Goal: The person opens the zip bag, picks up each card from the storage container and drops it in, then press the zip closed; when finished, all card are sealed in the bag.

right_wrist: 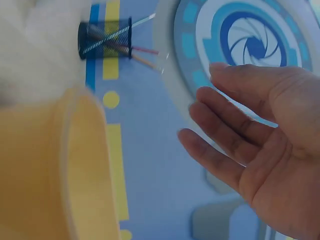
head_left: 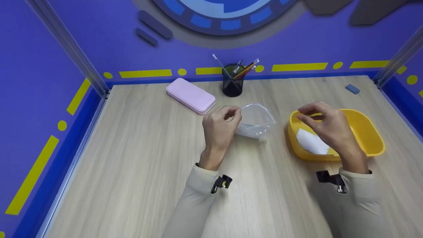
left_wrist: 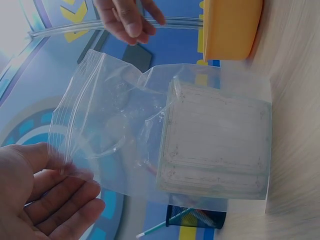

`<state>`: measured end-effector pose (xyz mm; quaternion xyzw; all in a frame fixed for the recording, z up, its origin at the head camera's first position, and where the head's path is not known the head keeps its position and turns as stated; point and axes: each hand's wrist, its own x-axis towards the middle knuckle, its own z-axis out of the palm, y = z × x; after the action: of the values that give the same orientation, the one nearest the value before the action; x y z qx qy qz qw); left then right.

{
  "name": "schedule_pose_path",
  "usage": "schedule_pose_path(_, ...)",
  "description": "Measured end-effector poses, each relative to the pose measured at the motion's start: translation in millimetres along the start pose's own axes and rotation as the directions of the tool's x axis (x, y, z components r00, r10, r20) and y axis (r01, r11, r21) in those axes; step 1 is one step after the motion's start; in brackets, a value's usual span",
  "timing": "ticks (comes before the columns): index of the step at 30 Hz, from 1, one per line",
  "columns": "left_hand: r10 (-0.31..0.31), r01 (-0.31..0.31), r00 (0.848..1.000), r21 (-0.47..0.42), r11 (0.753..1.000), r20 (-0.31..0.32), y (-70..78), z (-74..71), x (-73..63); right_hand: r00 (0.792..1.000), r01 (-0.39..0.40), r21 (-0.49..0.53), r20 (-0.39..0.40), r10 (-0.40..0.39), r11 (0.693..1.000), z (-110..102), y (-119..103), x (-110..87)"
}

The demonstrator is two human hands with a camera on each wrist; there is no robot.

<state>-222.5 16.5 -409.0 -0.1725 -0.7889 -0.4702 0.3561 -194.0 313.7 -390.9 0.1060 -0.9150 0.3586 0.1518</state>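
Observation:
A clear zip bag (head_left: 256, 120) stands on the table in front of my left hand (head_left: 219, 125). Thumb and forefinger pinch its zip edge at one corner, as the left wrist view shows. Inside the bag's lower part sits a stack of pale, flat square pieces (left_wrist: 215, 140). My right hand (head_left: 327, 124) hovers over the near left side of a yellow bin (head_left: 366, 132), its fingers loosely bent and holding nothing. Below that hand, a white folded piece (head_left: 310, 141) lies in the bin. What it is cannot be told.
A pink pencil case (head_left: 191, 95) lies behind my left hand. Beside it stands a black mesh cup (head_left: 232, 86) with pencils and pens. At the back right lies a small blue eraser-like block (head_left: 352, 88). Blue walls close off the back and sides of the table.

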Motion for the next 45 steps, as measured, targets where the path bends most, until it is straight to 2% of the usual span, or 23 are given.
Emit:
schedule_pose_path(4, 0.001, -0.001, 1.0, -0.002, 1.0, 0.0, -0.1, -0.2, 0.2, 0.993, -0.093, -0.008, 0.075, 0.093, 0.996, -4, 14, 0.3)
schedule_pose_path(8, -0.009, 0.009, 1.0, -0.003, 1.0, 0.008, -0.3, 0.0, 0.1, 0.979, -0.151, -0.025, 0.133, 0.153, 0.988, -5, 27, 0.9)
schedule_pose_path(21, 0.008, -0.008, 1.0, 0.01, 1.0, -0.005, -0.4, 0.2, 0.3, 0.952, -0.232, -0.128, 0.174, 0.252, 0.964, 3, 61, 3.3)
schedule_pose_path(32, 0.009, -0.009, 1.0, 0.006, 1.0, -0.007, -0.6, 0.7, 0.0, 0.934, -0.264, -0.122, 0.217, 0.286, 0.957, 11, 84, 3.3)
schedule_pose_path(45, 0.015, -0.015, 1.0, 0.01, 1.0, -0.013, -0.6, 1.3, -1.0, 0.866, -0.372, -0.097, 0.323, 0.382, 0.923, 15, 94, -1.7)
